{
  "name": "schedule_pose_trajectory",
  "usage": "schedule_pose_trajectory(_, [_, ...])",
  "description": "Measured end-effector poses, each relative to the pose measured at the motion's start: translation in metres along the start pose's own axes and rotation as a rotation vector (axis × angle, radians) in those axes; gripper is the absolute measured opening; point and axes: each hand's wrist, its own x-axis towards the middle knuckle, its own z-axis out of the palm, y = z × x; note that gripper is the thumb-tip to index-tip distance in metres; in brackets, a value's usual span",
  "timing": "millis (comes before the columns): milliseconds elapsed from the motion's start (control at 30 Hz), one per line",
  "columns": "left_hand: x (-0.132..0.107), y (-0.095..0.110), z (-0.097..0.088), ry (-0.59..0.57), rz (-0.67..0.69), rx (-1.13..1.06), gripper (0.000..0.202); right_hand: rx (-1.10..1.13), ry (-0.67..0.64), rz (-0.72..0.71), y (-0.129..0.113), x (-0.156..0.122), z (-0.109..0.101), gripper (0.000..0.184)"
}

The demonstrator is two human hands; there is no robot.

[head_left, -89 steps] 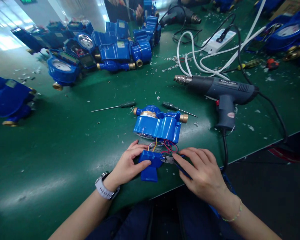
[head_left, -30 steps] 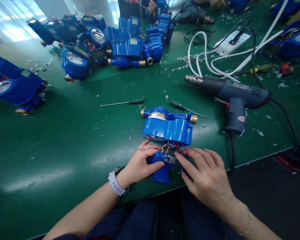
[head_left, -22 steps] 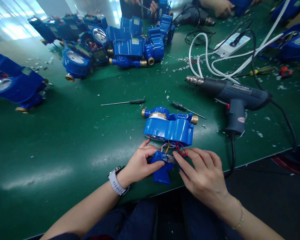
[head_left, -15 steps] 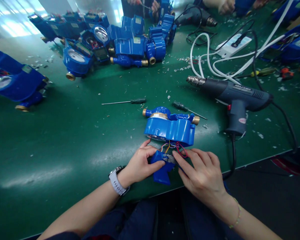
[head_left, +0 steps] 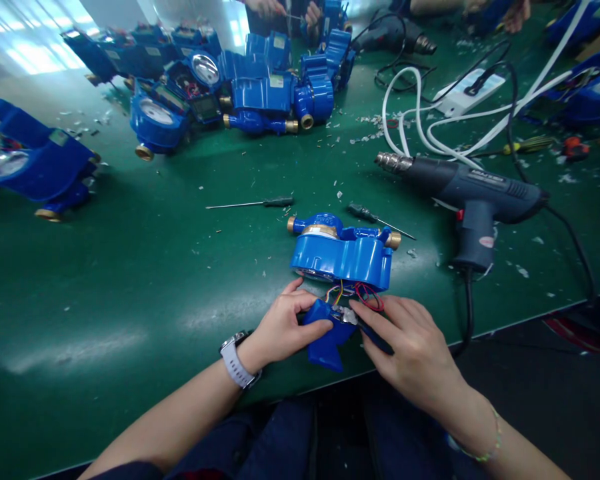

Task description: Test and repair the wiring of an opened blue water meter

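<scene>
A blue water meter point(head_left: 341, 255) with brass ends lies on the green table point(head_left: 145, 267) near its front edge. Coloured wires point(head_left: 353, 293) run from it to a small blue cover piece point(head_left: 325, 337). My left hand point(head_left: 280, 327) pinches that cover piece, thumb on top. My right hand point(head_left: 413, 350) is closed on dark-handled pliers point(head_left: 370, 331), whose metal tip sits at the wires on the cover.
A grey heat gun point(head_left: 467, 193) with a black cord lies to the right. Two thin screwdrivers point(head_left: 253, 203) point(head_left: 377, 219) rest behind the meter. Several blue meters point(head_left: 240, 93) are piled at the back, another point(head_left: 27, 163) at far left. White cables point(head_left: 430, 127) and other people's hands point(head_left: 275, 8) lie beyond.
The view has drifted slightly. My right hand has slid a little right and down, baring more of the pliers' dark handle. The cover piece is tilted a bit more.
</scene>
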Motion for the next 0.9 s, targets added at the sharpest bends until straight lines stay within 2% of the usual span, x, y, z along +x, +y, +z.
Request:
schedule_pose_trajectory(300, [0.0,0.001,0.0,0.005,-0.031,-0.037,0.02,-0.225,0.084,-0.062,-0.009,0.002,0.0,0.029])
schedule_pose_trajectory(633, [0.0,0.003,0.002,0.026,-0.076,-0.071,0.02,-0.266,0.122,-0.024,-0.018,0.009,0.004,0.028])
schedule_pose_trajectory(900, [0.001,0.001,0.001,0.033,-0.079,-0.048,0.023,-0.304,0.105,-0.039,-0.016,0.01,0.006,0.029])
